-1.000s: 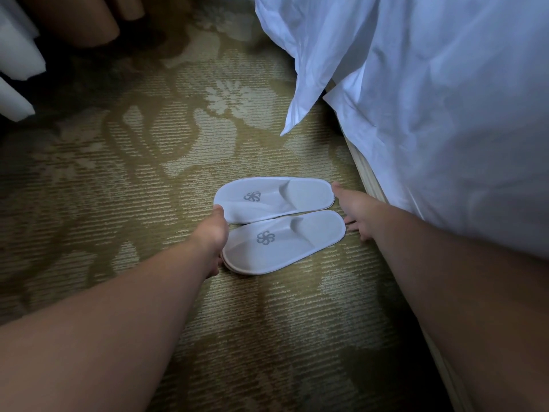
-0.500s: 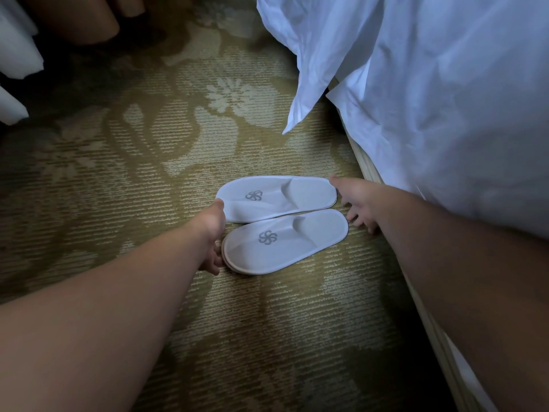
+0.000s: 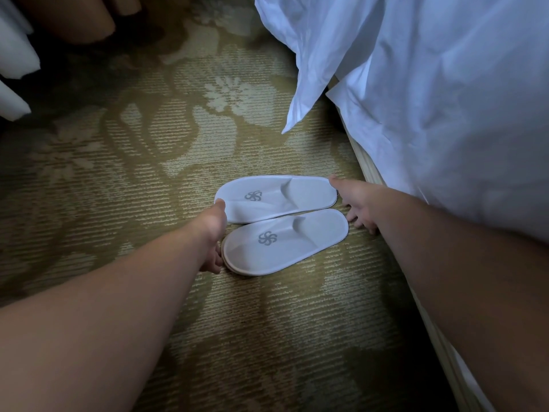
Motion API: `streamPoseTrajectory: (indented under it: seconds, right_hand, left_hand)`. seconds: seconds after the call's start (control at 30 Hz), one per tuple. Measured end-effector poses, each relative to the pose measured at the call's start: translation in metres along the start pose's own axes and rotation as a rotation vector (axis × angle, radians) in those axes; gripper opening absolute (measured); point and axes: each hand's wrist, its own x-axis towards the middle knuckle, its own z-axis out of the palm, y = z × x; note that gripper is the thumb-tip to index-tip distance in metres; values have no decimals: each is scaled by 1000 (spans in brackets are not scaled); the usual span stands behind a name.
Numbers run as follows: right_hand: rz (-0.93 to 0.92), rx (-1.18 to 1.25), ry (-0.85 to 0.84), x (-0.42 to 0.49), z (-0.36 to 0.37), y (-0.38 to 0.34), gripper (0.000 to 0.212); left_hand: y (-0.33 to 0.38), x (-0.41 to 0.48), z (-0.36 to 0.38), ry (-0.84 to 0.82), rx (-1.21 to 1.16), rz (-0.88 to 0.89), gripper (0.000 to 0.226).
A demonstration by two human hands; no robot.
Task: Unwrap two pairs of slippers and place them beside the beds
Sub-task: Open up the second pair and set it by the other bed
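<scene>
head view: left hand (image 3: 212, 230) on slippers (image 3: 277, 200), fingers' hold unclear; right hand (image 3: 359, 200) fingers loose, touching toe

We see 2 slippers (image 3: 276, 199) of white matt cloth, smooth-faced, each with a grey mark on the upper. The carpet (image 3: 148, 162) is rough, ribbed woven pile. The bed linen (image 3: 445, 99) is thin white cloth, matt and creased. The bed base (image 3: 367, 166) looks pale and finely ribbed; we cannot tell its material.

2 slippers (image 3: 276, 200) flat on carpet (image 3: 148, 179) beside bed (image 3: 445, 129); left hand (image 3: 212, 230), right hand (image 3: 361, 200) touching ends.
</scene>
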Motion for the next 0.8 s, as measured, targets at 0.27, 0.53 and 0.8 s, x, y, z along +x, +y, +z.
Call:
streamPoseTrajectory:
  seconds: [0.27, 0.53, 0.8]
  right_hand:
    - [-1, 15, 5, 2, 2, 0, 91]
    - [7, 0, -1, 3, 1, -1, 92]
    - [23, 20, -17, 6, -1, -11, 93]
  left_hand:
    - [0, 4, 1, 0, -16, -6, 96]
    - [4, 7, 1, -7, 10, -21, 98]
    - [36, 6, -9, 6, 28, -35, 102]
